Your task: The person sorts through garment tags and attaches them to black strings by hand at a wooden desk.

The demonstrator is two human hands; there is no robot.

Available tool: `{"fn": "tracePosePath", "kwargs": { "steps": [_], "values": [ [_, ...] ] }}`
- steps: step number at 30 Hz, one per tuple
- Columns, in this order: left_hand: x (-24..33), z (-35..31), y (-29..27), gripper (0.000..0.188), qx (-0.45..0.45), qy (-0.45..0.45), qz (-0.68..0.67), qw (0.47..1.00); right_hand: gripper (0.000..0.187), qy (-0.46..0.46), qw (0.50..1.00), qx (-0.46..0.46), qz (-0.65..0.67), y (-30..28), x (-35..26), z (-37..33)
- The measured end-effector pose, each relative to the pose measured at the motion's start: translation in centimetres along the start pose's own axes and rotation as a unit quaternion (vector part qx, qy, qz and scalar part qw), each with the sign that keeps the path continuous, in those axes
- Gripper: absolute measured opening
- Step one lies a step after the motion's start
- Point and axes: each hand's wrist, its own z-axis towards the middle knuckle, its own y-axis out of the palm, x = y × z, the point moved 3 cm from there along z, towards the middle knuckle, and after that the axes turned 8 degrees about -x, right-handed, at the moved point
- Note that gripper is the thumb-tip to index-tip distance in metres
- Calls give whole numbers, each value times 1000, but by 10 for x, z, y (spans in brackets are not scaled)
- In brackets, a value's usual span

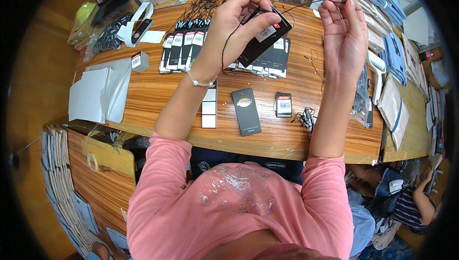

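Over the far middle of the table my left hand (235,23) grips a black hang tag (258,48), with a white barcode label near its top. A thin black cord (300,6) runs from that tag to my right hand (343,37), whose thumb and finger pinch its far end. Another stretch of cord hangs by my left wrist. Below the hands lie a single dark grey tag (246,112), a small stack of barcode tags (283,104) and a strip of white labels (209,104). Behind my left hand spread rows of finished-looking corded tags (184,45).
White paper sheets (95,95) and a small card stack (139,61) are at left. A bundle of black cords (306,116) lies near the front edge. Folded clothes (370,2) and a white handheld tool (376,73) stand at right. Another person (411,207) sits at lower right.
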Motion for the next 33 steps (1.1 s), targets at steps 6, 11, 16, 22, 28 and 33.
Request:
{"fn": "tracePosePath", "kwargs": {
  "steps": [6,11,16,22,28,33],
  "values": [
    [3,0,-7,15,1,75,206,976,12,-6,1000,-24,10,2,-2,-2],
    [6,1,-3,18,-17,-4,-58,998,13,-13,998,-62,5,11,-4,-4],
    [5,2,-4,16,-10,0,-58,998,13,-13,994,-106,-30,17,-4,-6],
    [5,1,-3,13,-14,15,-17,1000,11,31,956,-170,-237,43,2,-16],
    [9,2,-7,11,33,58,-41,997,10,71,959,-194,-195,44,12,-17],
    [7,1,-12,13,20,16,-148,989,12,84,941,-233,-230,43,16,-18]
  ]
}}
